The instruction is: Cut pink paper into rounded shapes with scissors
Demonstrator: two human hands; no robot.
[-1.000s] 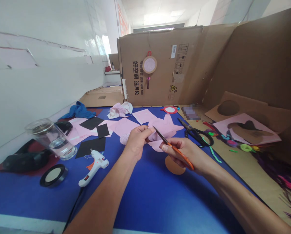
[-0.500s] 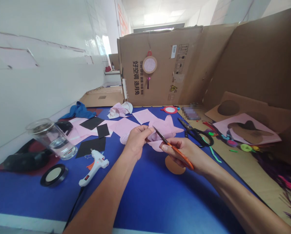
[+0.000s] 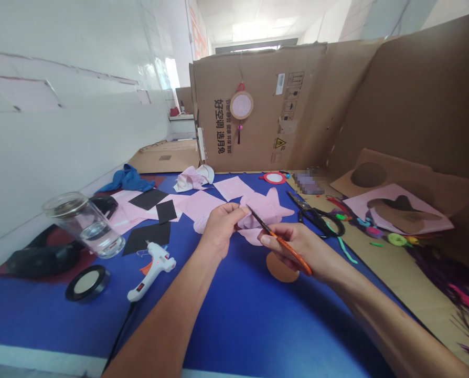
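My left hand (image 3: 220, 227) pinches a pink paper cut-out (image 3: 266, 209) by its left edge, above the blue mat (image 3: 234, 320). Orange-handled scissors (image 3: 281, 242) sit in my right hand (image 3: 301, 249), fingers curled through the handles. The dark blades point up and left into the pink paper, close to my left fingertips. A round tan disc (image 3: 279, 269) lies on the mat just under my right hand.
Black scissors (image 3: 317, 215) lie to the right by coloured scraps. A white glue gun (image 3: 152, 264), black tape roll (image 3: 87, 283) and glass jar (image 3: 83, 224) sit at left. Pink and black paper sheets (image 3: 156, 210) lie behind. Cardboard walls (image 3: 281, 105) close the back and right.
Almost nothing differs; the scissor blades have shifted very slightly along the pink paper, and both hands stay where they were.
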